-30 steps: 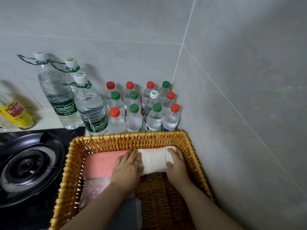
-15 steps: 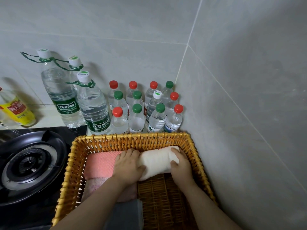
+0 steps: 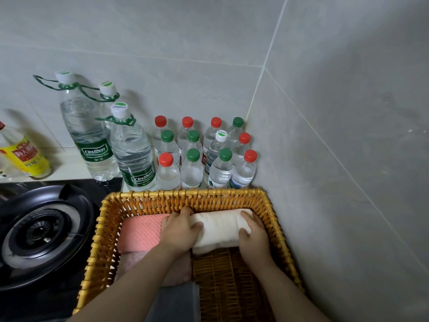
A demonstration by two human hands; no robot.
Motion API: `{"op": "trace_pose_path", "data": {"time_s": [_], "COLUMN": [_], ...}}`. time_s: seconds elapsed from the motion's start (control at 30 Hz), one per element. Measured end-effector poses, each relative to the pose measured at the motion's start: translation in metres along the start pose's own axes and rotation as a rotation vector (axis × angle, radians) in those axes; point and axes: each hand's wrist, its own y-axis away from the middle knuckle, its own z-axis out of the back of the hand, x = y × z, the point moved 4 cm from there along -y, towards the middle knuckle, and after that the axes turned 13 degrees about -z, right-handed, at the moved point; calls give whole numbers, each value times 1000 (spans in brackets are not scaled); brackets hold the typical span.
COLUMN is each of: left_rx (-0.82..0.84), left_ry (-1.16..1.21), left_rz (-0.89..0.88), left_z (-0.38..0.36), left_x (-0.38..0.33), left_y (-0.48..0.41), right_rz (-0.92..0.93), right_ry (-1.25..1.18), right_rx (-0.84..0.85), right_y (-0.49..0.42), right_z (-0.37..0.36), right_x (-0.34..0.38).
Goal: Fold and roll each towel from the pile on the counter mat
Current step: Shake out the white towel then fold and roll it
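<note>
A cream rolled towel (image 3: pixel 220 226) lies across the far right of the wicker basket (image 3: pixel 181 194). My left hand (image 3: pixel 180 231) grips its left end, thumb on top and fingers round the far side. My right hand (image 3: pixel 251 231) grips its right end the same way. A coral rolled towel (image 3: pixel 139 231) sits beside it at the far left of the basket. Nearer me lie a pale pink towel (image 3: pixel 132 263) and a grey towel (image 3: pixel 171 303), partly hidden by my left forearm.
The basket stands in a tiled corner, its right side close to the wall (image 3: pixel 348 205). Several small water bottles (image 3: pixel 204 159) and three large ones (image 3: pixel 134 159) stand right behind it. A black gas burner (image 3: pixel 39 231) is at left, with a yellow-labelled bottle (image 3: pixel 25 156) behind it.
Both hands have drawn the cream towel slightly toward me and curled tighter round its ends. The view has shifted a little; nothing else moved.
</note>
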Motion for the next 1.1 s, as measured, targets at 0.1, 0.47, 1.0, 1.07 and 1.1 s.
{"op": "trace_pose_path", "data": {"time_s": [0.1, 0.47, 1.0, 1.07, 1.1], "left_rx": [-44, -65, -272, -188, -141], "left_ry": [-38, 292, 38, -177, -249], "left_rz": [14, -41, -149, -295, -355], "left_z": [1, 2, -4, -6, -9], "left_x": [-6, 5, -7, -6, -3], "left_y": [1, 7, 16, 23, 26], "right_rz": [11, 31, 58, 63, 65], "right_ry": [78, -246, -25, 11, 34], "right_rx": [0, -41, -82, -62, -52], "right_y": [-1, 3, 8, 9, 9], "right_z": [-2, 10, -6, -8, -9], "right_x": [-2, 0, -2, -2, -2]}}
